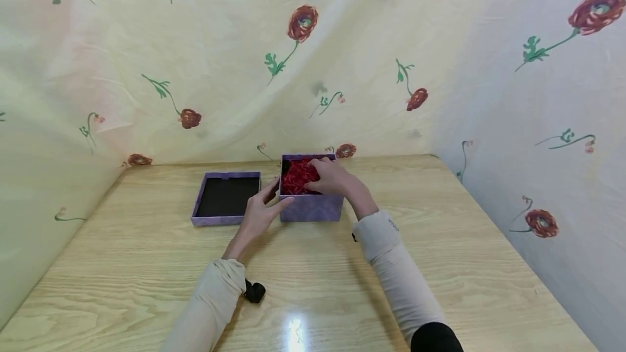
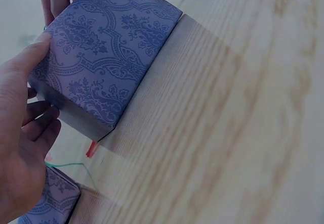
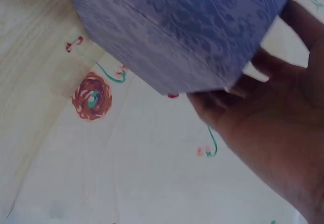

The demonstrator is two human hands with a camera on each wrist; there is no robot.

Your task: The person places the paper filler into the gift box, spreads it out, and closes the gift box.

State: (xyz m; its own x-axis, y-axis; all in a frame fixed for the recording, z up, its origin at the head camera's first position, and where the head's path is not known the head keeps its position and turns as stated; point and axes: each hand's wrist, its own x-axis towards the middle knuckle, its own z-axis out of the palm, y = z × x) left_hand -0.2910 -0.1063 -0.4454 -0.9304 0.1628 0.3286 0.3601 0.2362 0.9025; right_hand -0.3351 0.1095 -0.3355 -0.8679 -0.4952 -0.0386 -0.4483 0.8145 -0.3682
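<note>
An uncovered purple patterned box (image 1: pixel 313 208) stands toward the back of the table, with red shredded paper (image 1: pixel 296 177) inside. At the box's left side, my left hand (image 1: pixel 258 215) grips the front corner, thumb on the front face and fingers along the side wall, as the left wrist view shows. My right hand (image 1: pixel 332 179) reaches over the right rim into the box. Its thumb and fingers are spread apart on the red shreds, fingertips partly hidden. In the right wrist view, the right hand (image 3: pixel 268 113) bends over the box's edge.
Left of the box lies its purple lid (image 1: pixel 217 220), its black inside facing up. Both stand on a light wooden table (image 1: pixel 146 270). Flower-printed cloth (image 1: pixel 235 58) hangs behind the table and along its sides.
</note>
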